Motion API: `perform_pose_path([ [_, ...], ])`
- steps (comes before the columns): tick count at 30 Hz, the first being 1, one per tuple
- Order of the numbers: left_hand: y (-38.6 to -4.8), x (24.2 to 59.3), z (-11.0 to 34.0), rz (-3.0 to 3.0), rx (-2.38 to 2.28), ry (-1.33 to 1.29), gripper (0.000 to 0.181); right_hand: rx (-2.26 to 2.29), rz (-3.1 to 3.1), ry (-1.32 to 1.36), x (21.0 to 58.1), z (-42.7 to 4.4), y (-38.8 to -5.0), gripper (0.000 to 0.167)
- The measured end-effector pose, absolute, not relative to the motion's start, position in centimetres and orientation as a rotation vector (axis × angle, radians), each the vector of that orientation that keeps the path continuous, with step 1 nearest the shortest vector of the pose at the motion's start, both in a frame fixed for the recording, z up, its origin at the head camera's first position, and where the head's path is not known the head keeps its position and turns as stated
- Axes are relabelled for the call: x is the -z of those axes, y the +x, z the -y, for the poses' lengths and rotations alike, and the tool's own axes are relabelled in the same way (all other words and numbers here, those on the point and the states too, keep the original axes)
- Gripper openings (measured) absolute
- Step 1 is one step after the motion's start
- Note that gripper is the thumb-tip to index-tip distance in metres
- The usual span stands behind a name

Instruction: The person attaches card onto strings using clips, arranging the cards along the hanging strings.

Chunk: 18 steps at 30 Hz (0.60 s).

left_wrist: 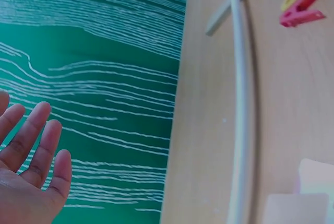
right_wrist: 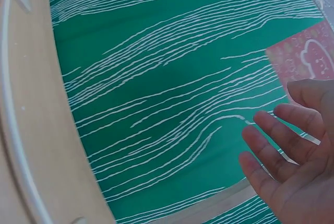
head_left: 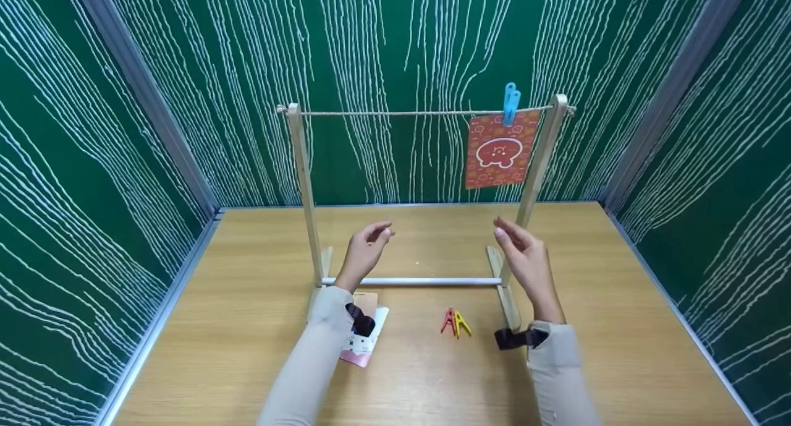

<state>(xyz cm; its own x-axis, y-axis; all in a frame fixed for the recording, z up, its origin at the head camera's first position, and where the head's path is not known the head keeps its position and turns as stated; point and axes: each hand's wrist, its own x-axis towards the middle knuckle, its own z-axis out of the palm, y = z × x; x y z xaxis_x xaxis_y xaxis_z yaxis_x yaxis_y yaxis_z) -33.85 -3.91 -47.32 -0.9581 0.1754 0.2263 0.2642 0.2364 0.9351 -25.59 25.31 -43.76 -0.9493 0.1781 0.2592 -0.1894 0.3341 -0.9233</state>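
Note:
A red patterned card (head_left: 499, 151) hangs at the right end of a string (head_left: 395, 113), held by a blue clothespin (head_left: 511, 104). My left hand (head_left: 366, 248) is in the air inside the wooden frame's left post, its fingers loosely bent around nothing. On the other side my right hand (head_left: 525, 259) is raised below the hanging card, apart from it and holding nothing. In the right wrist view the card (right_wrist: 308, 57) shows behind the fingers. Red (head_left: 448, 321) and yellow (head_left: 460, 324) clothespins lie side by side on the table. Several cards (head_left: 371, 336) lie under my left wrist, partly hidden.
The wooden frame has a left post (head_left: 303, 191), a right post (head_left: 542, 166), and a white crossbar (head_left: 426, 282) low between them. Its feet (head_left: 507, 296) stand on the wooden table (head_left: 420, 389). Green walls (head_left: 395, 55) with white lines enclose the back and sides.

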Motion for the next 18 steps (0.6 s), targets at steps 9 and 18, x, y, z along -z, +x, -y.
perform_pose_path([
  [9,-33.1,50.5,5.2,2.422,1.864,-0.354,0.031,-1.743,2.367,-0.091,46.8,-25.0,-25.0,0.050],
  [18,-31.2,52.4,6.4,2.415,1.880,-0.261,0.032,-1.742,2.360,-0.121,50.0,-24.3,-24.6,0.045],
])
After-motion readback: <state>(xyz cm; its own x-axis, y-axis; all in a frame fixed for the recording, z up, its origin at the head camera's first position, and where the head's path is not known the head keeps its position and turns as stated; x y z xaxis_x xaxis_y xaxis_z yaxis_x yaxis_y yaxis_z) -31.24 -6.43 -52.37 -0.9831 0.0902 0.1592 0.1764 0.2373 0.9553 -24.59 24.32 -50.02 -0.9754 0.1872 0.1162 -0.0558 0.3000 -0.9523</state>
